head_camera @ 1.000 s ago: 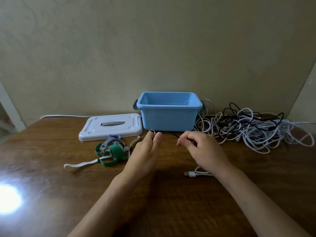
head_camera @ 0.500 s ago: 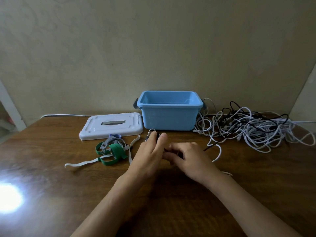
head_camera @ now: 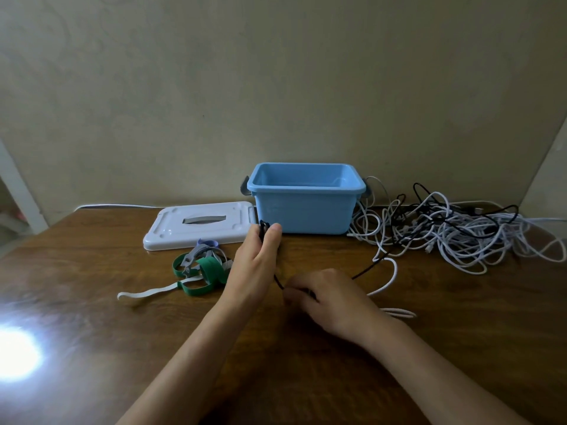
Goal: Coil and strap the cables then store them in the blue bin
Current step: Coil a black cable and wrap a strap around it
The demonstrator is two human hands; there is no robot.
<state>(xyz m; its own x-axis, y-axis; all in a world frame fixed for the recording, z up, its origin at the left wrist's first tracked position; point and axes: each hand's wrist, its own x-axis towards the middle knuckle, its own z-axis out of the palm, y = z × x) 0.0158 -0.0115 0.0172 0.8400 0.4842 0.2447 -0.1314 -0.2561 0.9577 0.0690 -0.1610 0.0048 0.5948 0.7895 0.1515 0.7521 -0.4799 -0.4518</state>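
Note:
My left hand (head_camera: 256,265) stands upright in front of the blue bin (head_camera: 303,207), with loops of a thin black cable (head_camera: 365,271) around its fingertips. My right hand (head_camera: 331,299) pinches that same cable lower down, close to the table. From there the black cable trails right into a tangle of white and black cables (head_camera: 454,231) beside the bin. The bin looks empty as far as I can see. A white cable (head_camera: 389,280) curves past my right wrist.
The bin's white lid (head_camera: 199,230) lies flat left of the bin. A heap of green, grey and white straps (head_camera: 199,271) sits left of my left hand. The wooden table (head_camera: 92,348) has a bright glare spot at front left. A wall stands behind.
My right hand has drawn back towards me and down with the black cable, adding a turn on my left hand's fingers. The left hand stayed almost still.

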